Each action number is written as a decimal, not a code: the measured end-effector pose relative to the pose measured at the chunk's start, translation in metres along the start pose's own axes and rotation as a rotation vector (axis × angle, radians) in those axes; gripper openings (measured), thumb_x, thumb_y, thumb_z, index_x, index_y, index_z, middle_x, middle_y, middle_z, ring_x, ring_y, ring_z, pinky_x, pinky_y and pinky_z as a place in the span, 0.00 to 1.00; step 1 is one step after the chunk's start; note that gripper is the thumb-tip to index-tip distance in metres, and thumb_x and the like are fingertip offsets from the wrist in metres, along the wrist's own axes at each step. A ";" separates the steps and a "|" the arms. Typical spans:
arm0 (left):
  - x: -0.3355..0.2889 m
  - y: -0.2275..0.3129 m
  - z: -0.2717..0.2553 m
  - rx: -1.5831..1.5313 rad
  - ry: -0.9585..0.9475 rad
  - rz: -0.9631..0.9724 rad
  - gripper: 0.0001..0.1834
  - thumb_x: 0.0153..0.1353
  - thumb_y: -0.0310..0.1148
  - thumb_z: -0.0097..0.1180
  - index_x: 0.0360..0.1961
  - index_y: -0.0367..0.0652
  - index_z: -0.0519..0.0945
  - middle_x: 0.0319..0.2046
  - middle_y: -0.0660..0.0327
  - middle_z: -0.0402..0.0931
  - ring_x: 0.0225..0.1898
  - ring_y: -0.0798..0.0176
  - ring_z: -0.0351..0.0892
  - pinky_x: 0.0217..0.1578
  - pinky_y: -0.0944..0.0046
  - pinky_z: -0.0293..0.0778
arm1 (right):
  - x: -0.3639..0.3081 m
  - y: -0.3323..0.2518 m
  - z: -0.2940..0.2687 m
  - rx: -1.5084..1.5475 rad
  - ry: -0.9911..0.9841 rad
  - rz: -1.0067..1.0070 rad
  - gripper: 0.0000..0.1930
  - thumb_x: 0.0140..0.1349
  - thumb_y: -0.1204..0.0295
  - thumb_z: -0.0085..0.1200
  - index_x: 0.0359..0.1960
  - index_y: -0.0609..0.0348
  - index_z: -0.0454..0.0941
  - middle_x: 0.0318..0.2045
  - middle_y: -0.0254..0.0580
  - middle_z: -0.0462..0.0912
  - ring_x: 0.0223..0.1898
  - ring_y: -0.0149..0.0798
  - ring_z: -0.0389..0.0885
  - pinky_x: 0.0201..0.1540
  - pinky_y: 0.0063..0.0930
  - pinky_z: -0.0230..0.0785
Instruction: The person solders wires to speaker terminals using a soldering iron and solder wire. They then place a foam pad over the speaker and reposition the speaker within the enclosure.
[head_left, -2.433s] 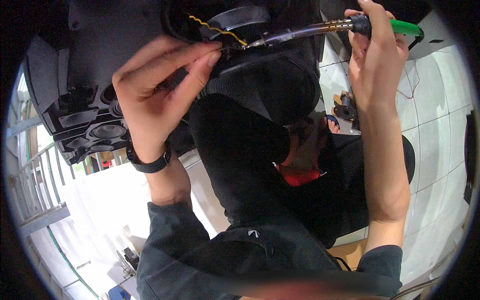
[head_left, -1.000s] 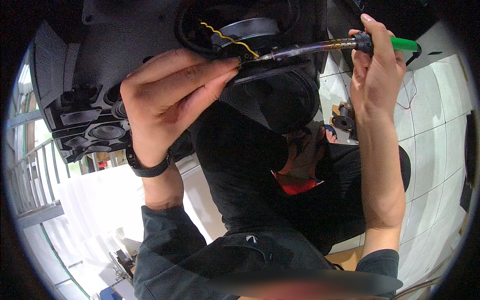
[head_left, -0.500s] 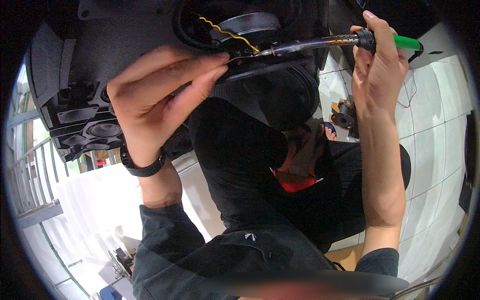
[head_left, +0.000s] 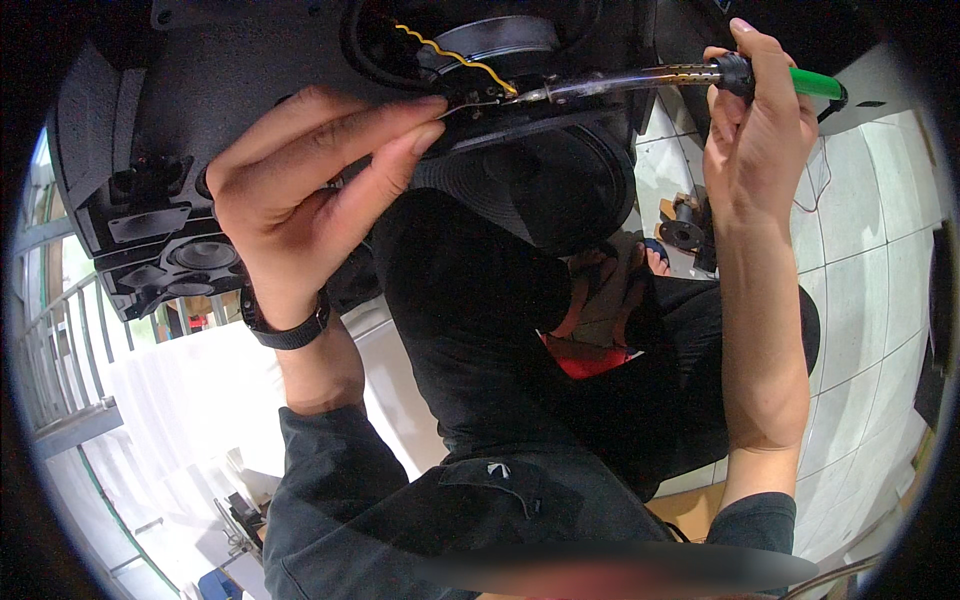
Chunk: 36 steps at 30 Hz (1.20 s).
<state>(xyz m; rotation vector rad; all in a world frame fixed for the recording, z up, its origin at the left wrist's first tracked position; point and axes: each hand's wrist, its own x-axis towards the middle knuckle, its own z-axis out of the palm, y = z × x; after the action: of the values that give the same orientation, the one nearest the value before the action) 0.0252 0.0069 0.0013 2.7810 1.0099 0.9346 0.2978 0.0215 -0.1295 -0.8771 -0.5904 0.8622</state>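
Observation:
Between the fingertips and thumb of my left hand point(head_left: 300, 185), I pinch a thin strand of solder wire point(head_left: 464, 106). My right hand point(head_left: 765, 140) is wrapped round a soldering iron point(head_left: 640, 79) with a green handle end and a long metal barrel pointing left. Its tip meets the solder at a terminal on the frame of a speaker driver point(head_left: 500, 40). A wavy yellow wire point(head_left: 450, 56) runs down to that same spot. Just below lies a black speaker cone point(head_left: 545, 185), close over my knee. The joint itself is too small to make out.
Black speaker cabinets point(head_left: 195, 55) fill the upper left, one with a small round driver point(head_left: 200, 255). A dark spool point(head_left: 683, 228) stands on the tiled floor point(head_left: 850, 300) to the right. White fabric point(head_left: 190, 400) and a metal railing point(head_left: 70, 320) lie at the left.
My left fingers have shifted slightly left and up with the solder. The iron's tip stays at the terminal, and my right hand has hardly moved.

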 end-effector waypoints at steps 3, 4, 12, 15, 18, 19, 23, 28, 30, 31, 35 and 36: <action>0.001 0.000 0.002 -0.008 0.010 0.019 0.11 0.49 0.20 0.72 0.36 0.36 0.90 0.29 0.58 0.87 0.27 0.69 0.83 0.28 0.75 0.73 | 0.000 0.000 0.000 0.007 0.012 0.008 0.08 0.63 0.69 0.65 0.36 0.60 0.82 0.29 0.39 0.85 0.16 0.16 0.66 0.19 0.10 0.53; 0.002 0.000 0.003 -0.003 0.005 0.025 0.11 0.49 0.20 0.72 0.36 0.36 0.90 0.30 0.57 0.87 0.27 0.69 0.83 0.28 0.75 0.73 | 0.000 0.000 0.001 0.010 0.017 0.008 0.08 0.63 0.69 0.65 0.36 0.60 0.82 0.30 0.40 0.85 0.16 0.16 0.67 0.19 0.10 0.54; 0.005 0.003 0.004 0.043 -0.060 -0.004 0.10 0.50 0.22 0.72 0.36 0.38 0.90 0.29 0.58 0.87 0.27 0.69 0.83 0.28 0.73 0.74 | 0.000 0.000 0.002 -0.015 0.066 0.044 0.08 0.62 0.69 0.65 0.36 0.58 0.82 0.30 0.41 0.85 0.16 0.16 0.66 0.18 0.10 0.52; 0.006 0.002 0.004 0.039 -0.074 -0.004 0.10 0.51 0.23 0.72 0.36 0.38 0.90 0.29 0.59 0.86 0.26 0.68 0.83 0.28 0.72 0.74 | -0.001 -0.001 0.002 0.011 0.047 0.051 0.07 0.62 0.69 0.66 0.35 0.58 0.81 0.29 0.41 0.85 0.16 0.16 0.64 0.17 0.10 0.50; 0.006 0.002 0.004 0.044 -0.097 -0.028 0.10 0.51 0.23 0.72 0.37 0.39 0.90 0.28 0.59 0.86 0.27 0.68 0.83 0.28 0.72 0.74 | 0.000 -0.002 0.003 0.024 0.039 0.054 0.07 0.62 0.69 0.66 0.33 0.57 0.81 0.28 0.40 0.84 0.15 0.16 0.63 0.16 0.10 0.49; 0.005 0.003 0.004 0.052 -0.098 -0.035 0.11 0.51 0.23 0.72 0.37 0.39 0.90 0.28 0.59 0.86 0.27 0.67 0.83 0.29 0.72 0.74 | 0.000 -0.002 0.003 0.022 0.040 0.054 0.07 0.62 0.69 0.66 0.33 0.57 0.81 0.28 0.40 0.84 0.15 0.16 0.62 0.16 0.10 0.48; 0.005 0.002 0.005 0.015 -0.086 -0.055 0.11 0.51 0.23 0.72 0.38 0.40 0.91 0.29 0.59 0.86 0.28 0.67 0.83 0.30 0.71 0.75 | 0.000 0.000 0.004 0.056 0.060 0.042 0.06 0.62 0.70 0.65 0.32 0.57 0.81 0.27 0.41 0.84 0.14 0.16 0.62 0.15 0.10 0.48; 0.007 0.003 0.005 0.035 -0.110 -0.048 0.11 0.51 0.23 0.72 0.38 0.39 0.90 0.29 0.58 0.86 0.28 0.67 0.84 0.30 0.71 0.76 | -0.001 0.001 0.001 0.009 0.004 0.007 0.07 0.61 0.69 0.66 0.32 0.57 0.82 0.28 0.42 0.85 0.14 0.16 0.63 0.15 0.10 0.49; 0.008 0.004 0.004 0.039 -0.116 -0.043 0.11 0.51 0.23 0.72 0.38 0.39 0.90 0.29 0.58 0.86 0.29 0.67 0.84 0.30 0.71 0.76 | -0.001 0.001 0.000 0.010 0.015 0.007 0.07 0.61 0.68 0.67 0.33 0.57 0.82 0.28 0.42 0.85 0.14 0.16 0.63 0.15 0.10 0.48; 0.008 0.004 0.003 0.044 -0.119 -0.042 0.11 0.52 0.23 0.72 0.38 0.39 0.90 0.29 0.58 0.86 0.29 0.66 0.84 0.30 0.71 0.76 | 0.000 0.001 -0.001 0.010 0.020 0.008 0.08 0.61 0.68 0.67 0.33 0.57 0.82 0.28 0.42 0.85 0.14 0.16 0.63 0.15 0.09 0.48; 0.010 0.003 0.003 0.023 -0.128 -0.049 0.10 0.52 0.23 0.71 0.38 0.39 0.90 0.29 0.58 0.86 0.29 0.66 0.84 0.29 0.71 0.76 | 0.001 0.002 0.000 0.008 0.029 0.005 0.08 0.62 0.67 0.66 0.33 0.57 0.82 0.28 0.42 0.85 0.14 0.16 0.63 0.16 0.09 0.48; 0.010 0.003 0.003 0.036 -0.126 -0.037 0.10 0.52 0.23 0.71 0.38 0.39 0.90 0.29 0.58 0.86 0.29 0.66 0.84 0.29 0.71 0.76 | 0.000 0.002 -0.001 -0.007 0.028 0.000 0.08 0.62 0.66 0.66 0.33 0.57 0.82 0.28 0.42 0.85 0.14 0.16 0.63 0.16 0.09 0.48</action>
<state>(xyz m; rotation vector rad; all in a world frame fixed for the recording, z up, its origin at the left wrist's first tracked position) 0.0348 0.0112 0.0047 2.7984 1.0663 0.7337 0.2977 0.0222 -0.1314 -0.8944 -0.5693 0.8470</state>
